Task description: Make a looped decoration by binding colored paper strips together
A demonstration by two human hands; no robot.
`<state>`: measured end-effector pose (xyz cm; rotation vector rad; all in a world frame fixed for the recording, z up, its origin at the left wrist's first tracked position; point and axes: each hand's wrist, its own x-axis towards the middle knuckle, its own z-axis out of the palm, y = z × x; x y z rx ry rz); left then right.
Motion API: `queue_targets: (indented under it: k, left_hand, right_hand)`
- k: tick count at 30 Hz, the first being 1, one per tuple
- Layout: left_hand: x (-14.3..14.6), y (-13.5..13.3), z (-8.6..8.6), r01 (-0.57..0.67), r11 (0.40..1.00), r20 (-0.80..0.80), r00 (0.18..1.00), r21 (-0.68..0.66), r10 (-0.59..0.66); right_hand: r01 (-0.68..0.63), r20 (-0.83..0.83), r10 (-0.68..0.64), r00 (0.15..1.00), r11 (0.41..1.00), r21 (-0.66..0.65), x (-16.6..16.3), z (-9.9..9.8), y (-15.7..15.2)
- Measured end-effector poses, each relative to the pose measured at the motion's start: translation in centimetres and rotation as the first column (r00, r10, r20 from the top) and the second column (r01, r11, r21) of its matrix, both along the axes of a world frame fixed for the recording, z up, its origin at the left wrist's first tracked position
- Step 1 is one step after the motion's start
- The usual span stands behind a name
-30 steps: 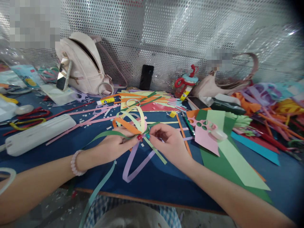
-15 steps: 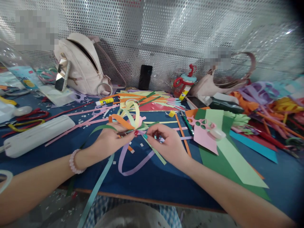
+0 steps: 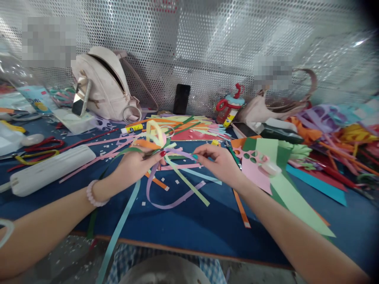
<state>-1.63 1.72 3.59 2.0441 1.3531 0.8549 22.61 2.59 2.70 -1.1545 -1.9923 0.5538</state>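
Observation:
My left hand pinches a bundle of coloured paper strips where they cross, above the blue table. Yellow paper loops and an orange strip curl up from this bundle. A light green strip and a curved purple strip trail from it toward the front, and a pale blue strip hangs over the table edge. My right hand has its thumb and index finger closed on the end of a purple paper strip, which stretches straight across from the bundle.
A glue stick lies behind the bundle, near a pile of cut strips. Scissors and a white power strip are at left. Green paper sheets cover the right. A phone leans against the back wall.
My right hand has moved right, away from my left hand, drawing a purple strip out between them. An orange strip at right has shifted toward the front edge.

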Motion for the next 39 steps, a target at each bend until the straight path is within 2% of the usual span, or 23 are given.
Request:
queue_targets:
  k: [4,9,12,18,20,23,26,27,29,32,36,39]
  left_hand:
    - [0.1,0.2,0.3,0.054,0.998,-0.033,0.998,-0.028,-0.055]
    - [0.2,0.3,0.2,0.078,0.995,0.097,0.993,-0.067,-0.072]
    - [0.1,0.4,-0.1,0.109,0.991,0.244,0.966,-0.076,-0.088]
    - [-0.1,0.8,-0.7,0.166,0.981,0.441,0.891,-0.098,-0.106]
    - [-0.2,0.9,-0.8,0.167,0.981,0.487,0.868,-0.1,-0.098]
    - [-0.2,1.2,-1.0,0.147,0.982,0.559,0.827,-0.121,-0.055]
    - [-0.2,1.5,-1.2,0.111,0.985,0.639,0.769,-0.13,-0.002]
    - [-0.2,1.6,-1.2,0.095,0.986,0.664,0.747,-0.135,0.019]
    - [-0.2,1.8,-1.3,0.053,0.985,0.703,0.706,-0.162,0.077]
    - [-0.1,1.9,-1.3,0.016,0.975,0.739,0.655,-0.222,0.158]
    - [-0.1,1.9,-1.0,0.019,0.967,0.747,0.64,-0.253,0.183]
    - [-0.2,1.9,-1.0,0.004,0.964,0.741,0.641,-0.267,0.202]
  right_hand:
    - [-0.01,0.226,0.04,0.973,0.991,-0.134,1.8,-0.2,1.5]
    - [-0.087,0.542,0.179,0.821,0.978,-0.191,3.8,-1.0,3.0]
    - [-0.095,0.589,0.206,0.781,0.972,-0.214,4.3,-1.3,3.3]
    - [-0.118,0.522,0.211,0.826,0.972,-0.205,4.3,-1.5,3.3]
    - [-0.079,0.473,0.151,0.868,0.982,-0.17,4.4,-1.5,3.5]
    - [0.043,0.365,-0.009,0.931,0.996,-0.084,4.8,-1.4,4.0]
    - [0.203,0.024,-0.203,0.979,0.979,0.016,5.6,-1.2,4.6]
    - [0.26,-0.137,-0.252,0.958,0.965,0.043,5.8,-1.0,4.7]
    - [0.353,-0.426,-0.291,0.857,0.933,0.072,6.3,-0.7,5.0]
    - [0.422,-0.663,-0.287,0.691,0.905,0.048,6.8,-0.3,5.3]
    - [0.491,-0.807,-0.32,0.497,0.87,-0.042,7.7,0.3,5.5]
    - [0.525,-0.829,-0.37,0.42,0.844,-0.111,8.5,0.8,5.7]
